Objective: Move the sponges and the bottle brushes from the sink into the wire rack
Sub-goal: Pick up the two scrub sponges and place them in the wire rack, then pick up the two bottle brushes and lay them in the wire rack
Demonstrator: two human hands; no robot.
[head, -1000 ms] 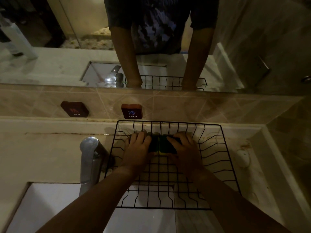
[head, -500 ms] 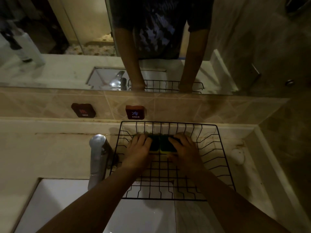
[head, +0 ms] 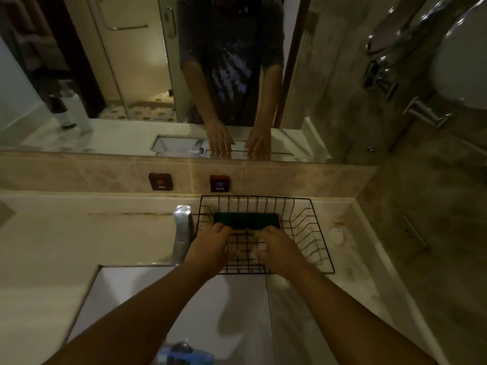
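Note:
Two green-topped sponges lie side by side at the far end of the black wire rack (head: pixel 323 243), the left sponge (head: pixel 228 219) touching the right sponge (head: pixel 264 220). My left hand (head: pixel 210 247) and my right hand (head: pixel 279 250) hover over the rack's middle, just nearer to me than the sponges. Their fingertips are at the sponges' front edges, and the mirror shows the fingers spread with nothing held. A blurred blue object (head: pixel 181 351) sits in the white sink (head: pixel 126 299) at the bottom edge of the frame.
A chrome faucet (head: pixel 182 233) stands just left of the rack. HOT (head: pixel 160 181) and COLD (head: pixel 219 183) buttons sit on the tiled backsplash under a wide mirror (head: pixel 131 75). The counter wall closes in on the right, and chrome fittings (head: pixel 390 75) hang at the upper right.
Both hands have let go of the sponges and drawn back toward me. The sponges now lie uncovered at the rack's far end. The view has tilted, showing more sink.

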